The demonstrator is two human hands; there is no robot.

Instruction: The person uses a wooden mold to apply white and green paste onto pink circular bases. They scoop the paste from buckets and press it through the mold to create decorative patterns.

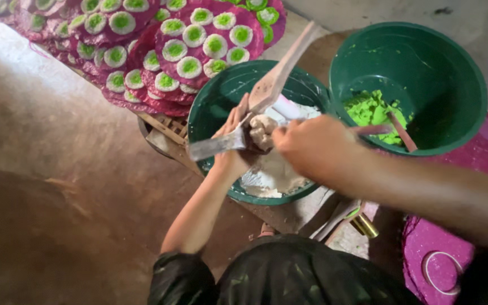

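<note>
Left hand (234, 148) grips a flat scraper (217, 145) over the green basin of white paste (272, 169). Right hand (312, 144), fingers clenched round a wooden spatula (280, 70), presses a paste lump (262, 131) against it; best kept above the basin so drips fall inside.

bare brown earthen floor (57, 169), pale wall (481, 34) at top right.

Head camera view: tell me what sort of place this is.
Probably a small handmade-food workshop set up at floor level. Stacked magenta trays carry rows of white-and-green cakes, and two green tubs hold white dough and green paste. The left hand holds a flat scraper.
</note>
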